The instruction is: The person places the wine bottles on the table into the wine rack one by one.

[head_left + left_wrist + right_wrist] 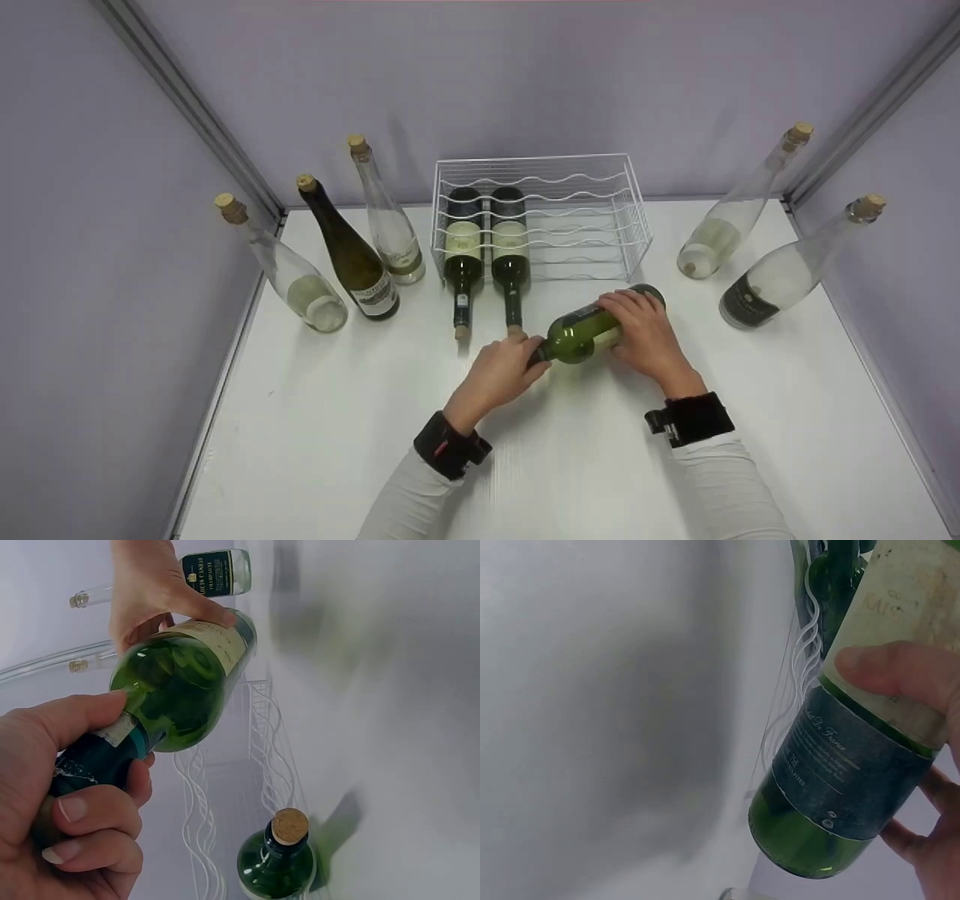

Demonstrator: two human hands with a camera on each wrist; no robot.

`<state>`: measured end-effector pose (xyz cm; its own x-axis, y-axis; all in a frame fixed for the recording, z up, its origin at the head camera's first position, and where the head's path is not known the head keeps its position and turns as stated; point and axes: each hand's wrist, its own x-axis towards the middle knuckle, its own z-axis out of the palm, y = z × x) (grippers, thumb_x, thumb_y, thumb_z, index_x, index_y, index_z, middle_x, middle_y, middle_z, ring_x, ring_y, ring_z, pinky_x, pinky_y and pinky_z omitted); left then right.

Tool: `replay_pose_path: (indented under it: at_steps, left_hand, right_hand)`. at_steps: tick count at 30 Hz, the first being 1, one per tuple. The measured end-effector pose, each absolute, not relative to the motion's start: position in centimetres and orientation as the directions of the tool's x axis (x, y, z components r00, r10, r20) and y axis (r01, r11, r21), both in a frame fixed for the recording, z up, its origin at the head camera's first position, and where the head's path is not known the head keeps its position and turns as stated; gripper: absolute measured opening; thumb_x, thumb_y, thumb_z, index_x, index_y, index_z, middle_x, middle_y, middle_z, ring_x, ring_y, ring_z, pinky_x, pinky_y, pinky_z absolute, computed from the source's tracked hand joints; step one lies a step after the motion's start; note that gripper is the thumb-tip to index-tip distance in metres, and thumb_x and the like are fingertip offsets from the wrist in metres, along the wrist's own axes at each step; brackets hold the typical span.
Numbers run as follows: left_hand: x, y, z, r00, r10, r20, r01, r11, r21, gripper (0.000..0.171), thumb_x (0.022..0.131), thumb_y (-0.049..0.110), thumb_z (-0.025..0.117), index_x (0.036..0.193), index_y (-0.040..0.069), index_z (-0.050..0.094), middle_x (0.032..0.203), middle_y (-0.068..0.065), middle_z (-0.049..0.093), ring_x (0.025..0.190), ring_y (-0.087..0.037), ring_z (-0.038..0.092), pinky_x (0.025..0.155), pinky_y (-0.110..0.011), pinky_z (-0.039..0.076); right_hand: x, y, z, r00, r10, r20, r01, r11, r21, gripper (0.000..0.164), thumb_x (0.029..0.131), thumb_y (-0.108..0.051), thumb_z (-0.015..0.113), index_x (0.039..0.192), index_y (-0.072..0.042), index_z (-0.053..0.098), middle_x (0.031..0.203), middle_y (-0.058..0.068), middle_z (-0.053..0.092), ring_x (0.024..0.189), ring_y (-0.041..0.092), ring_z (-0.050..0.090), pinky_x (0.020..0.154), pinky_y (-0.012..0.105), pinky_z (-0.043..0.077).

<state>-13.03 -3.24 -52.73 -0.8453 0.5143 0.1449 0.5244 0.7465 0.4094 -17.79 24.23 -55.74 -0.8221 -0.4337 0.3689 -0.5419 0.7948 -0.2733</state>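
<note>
A green wine bottle (579, 334) lies tilted sideways between both hands, in front of the rack. My left hand (501, 369) grips its dark-wrapped neck (97, 757), fingers curled round it. Around the body, near the base, my right hand (641, 334) holds on; in the right wrist view its thumb (889, 671) lies across the cream label. A dark blue label (847, 765) shows closer to the base. Behind the hands stands a white wire rack (577, 244), where two dark green bottles lie side by side with corked necks pointing forward, one at left (463, 255), one beside it (511, 259).
At the left of the white table (300, 450) stand a clear bottle (296, 285), a brown bottle (352, 262) and another clear bottle (390, 225), all corked. Two corked clear bottles, one farther back (724, 225) and one nearer (780, 281), stand at the right. Walls enclose the sides and back.
</note>
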Motion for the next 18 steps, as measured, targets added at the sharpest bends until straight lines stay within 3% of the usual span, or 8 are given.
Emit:
replay_pose_path:
  at_steps: [7,13,18]
  left_hand:
    - [-12.7,-3.7,-52.8,-0.834,0.533,0.144,0.533,0.710,0.460,0.023,0.097,0.033,0.063,0.098,0.010,0.063,0.065,0.005,0.049,0.056,-0.012,0.048,0.047,-0.027,0.035]
    - [-12.4,-4.3,-53.9,-0.830,0.518,0.207,0.543,0.664,0.514,0.024,0.097,0.030,0.063,0.105,0.008,0.066,0.075,0.004,0.053,0.061,-0.012,0.048,0.051,-0.026,0.035]
    - [-12.1,-4.5,-54.5,-0.857,0.471,0.210,0.491,0.618,0.614,0.020,0.098,0.029,0.062,0.095,0.010,0.064,0.075,0.006,0.052,0.064,-0.011,0.047,0.054,-0.025,0.035]
  right_hand:
    - [-17.8,24.0,-56.2,-0.823,-0.434,0.366,-0.551,0.767,-0.330,0.078,0.056,0.008,0.082,0.127,-0.012,0.060,0.130,0.009,0.060,0.125,0.034,0.049,0.108,0.060,0.025]
    - [-17.4,24.2,-56.5,-0.815,-0.407,0.412,-0.566,0.711,-0.418,0.084,0.053,0.011,0.084,0.130,-0.011,0.060,0.134,0.010,0.058,0.129,0.033,0.045,0.111,0.060,0.020]
    - [-17.1,24.4,-56.6,-0.819,-0.340,0.463,-0.551,0.692,-0.467,0.083,0.054,0.008,0.091,0.130,-0.007,0.060,0.137,0.015,0.053,0.131,0.034,0.043,0.112,0.056,0.022]
